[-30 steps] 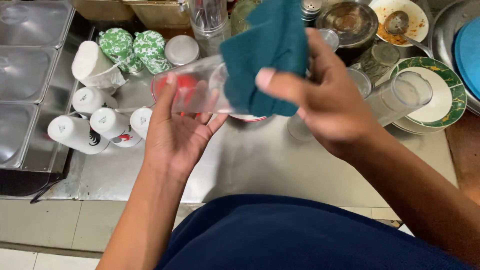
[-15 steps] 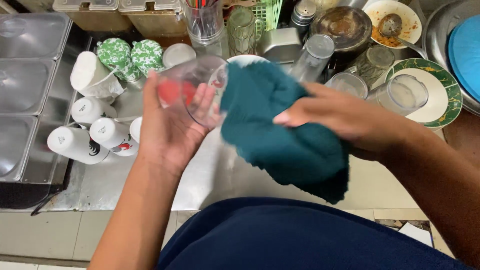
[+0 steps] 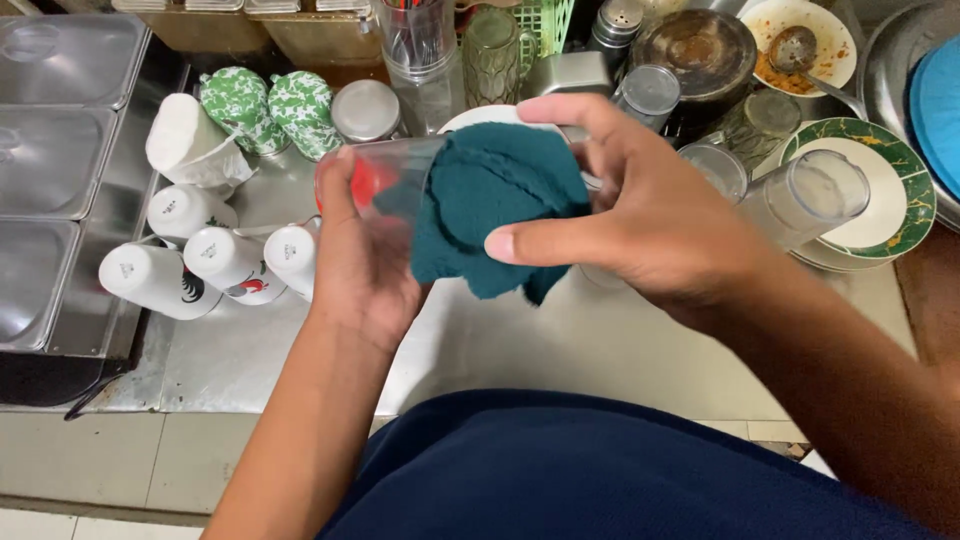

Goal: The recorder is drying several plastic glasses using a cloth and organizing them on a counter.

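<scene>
- Teal cloth (image 3: 490,215) fills the mouth of the clear glass (image 3: 385,180), which you hold on its side above the steel desk (image 3: 560,350), just in front of the white plate behind it.
- Your left hand (image 3: 360,260) wraps the glass from below, thumb up its near side, so its grip is closed on the glass; that seems to steady it while the cloth works inside.
- Your right hand (image 3: 640,220) pinches the cloth, thumb and forefinger bunching it into the opening; its grip is closed on the cloth.
- Left of the glass, white mugs (image 3: 215,260) lie tipped on the desk, with two green-patterned cups (image 3: 265,105) behind them, near your left wrist.
- Right of the glass, an upturned clear tumbler (image 3: 805,195) rests on a green-rimmed plate (image 3: 900,165), near your right forearm.
- Behind the glass, tall glasses, a steel shaker (image 3: 615,25) and a dirty bowl (image 3: 800,45) crowd the back edge of the desk.
- Nearer to you than the glass, the bare strip of desk runs to its front edge; I judge this the only open room for moving.
- Far left of the glass, steel lidded pans (image 3: 60,130) sit sunk beyond the desk's side edge.
</scene>
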